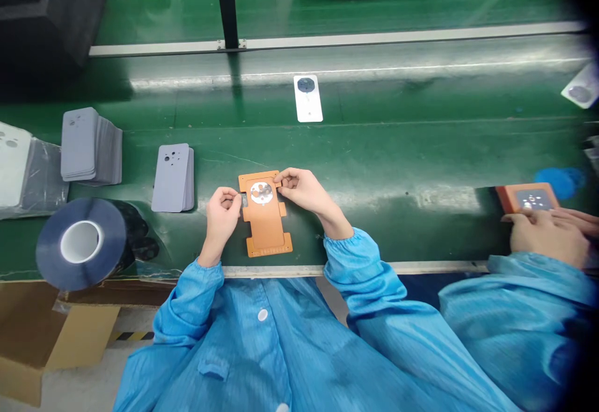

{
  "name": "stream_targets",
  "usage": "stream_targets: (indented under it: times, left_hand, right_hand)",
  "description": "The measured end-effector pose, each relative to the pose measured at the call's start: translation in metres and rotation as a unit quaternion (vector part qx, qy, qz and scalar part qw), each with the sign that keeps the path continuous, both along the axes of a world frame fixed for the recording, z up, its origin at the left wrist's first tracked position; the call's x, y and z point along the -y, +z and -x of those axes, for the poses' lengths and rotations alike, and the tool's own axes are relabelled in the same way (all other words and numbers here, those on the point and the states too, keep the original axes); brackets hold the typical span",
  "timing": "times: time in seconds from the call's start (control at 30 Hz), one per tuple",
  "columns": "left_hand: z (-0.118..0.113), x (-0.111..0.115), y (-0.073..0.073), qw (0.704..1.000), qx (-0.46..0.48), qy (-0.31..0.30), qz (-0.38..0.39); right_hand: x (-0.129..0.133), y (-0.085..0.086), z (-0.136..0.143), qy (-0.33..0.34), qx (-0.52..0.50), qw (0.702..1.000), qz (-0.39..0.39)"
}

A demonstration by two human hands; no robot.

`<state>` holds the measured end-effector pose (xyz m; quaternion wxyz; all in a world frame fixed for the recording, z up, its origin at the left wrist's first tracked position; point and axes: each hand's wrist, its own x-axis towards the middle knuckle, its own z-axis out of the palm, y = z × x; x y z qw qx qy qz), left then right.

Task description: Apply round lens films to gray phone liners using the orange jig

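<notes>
Blue smock (276, 343) filling the foreground, I see the left hand (221, 215) pinching a small greyish tab (244, 200) beside the orange plate (266, 225) on the green bench (374, 156), the right hand (304, 190) bent-fingered at its upper-right corner (grip unclear to me), where uneven tugging could skew it.

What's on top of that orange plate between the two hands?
A round, silvery piece with gaps, near the far end of the orange plate. Whatever lies beneath its silvery parts is covered, and the right hand hides part of the plate's edge.
</notes>
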<state>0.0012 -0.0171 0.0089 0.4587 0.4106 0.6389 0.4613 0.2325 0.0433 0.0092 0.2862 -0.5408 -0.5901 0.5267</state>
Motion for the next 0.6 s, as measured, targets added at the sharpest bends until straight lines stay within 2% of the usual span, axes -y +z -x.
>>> stream_targets:
  times: [0.1,0.2,0.27,0.37,0.6]
  left_hand:
    - [0.021,0.011,0.008,0.987,0.136,0.040,0.071]
    - [0.043,0.017,0.015,0.938,0.298,0.091,0.150]
    - [0.053,0.019,0.020,0.908,0.358,0.135,0.170]
    - [0.057,0.020,0.024,0.892,0.385,0.180,0.155]
    - [0.059,0.029,0.025,0.879,0.417,0.195,0.123]
  right_hand:
    - [0.000,-0.002,-0.001,-0.010,-0.005,1.000,0.003]
    - [0.000,-0.003,0.000,-0.016,-0.005,1.000,-0.001]
    - [0.000,-0.002,0.002,-0.018,-0.003,1.000,0.000]
    - [0.001,-0.001,0.003,-0.019,0.002,1.000,-0.004]
    - [0.005,-0.001,0.003,-0.041,-0.033,0.999,-0.014]
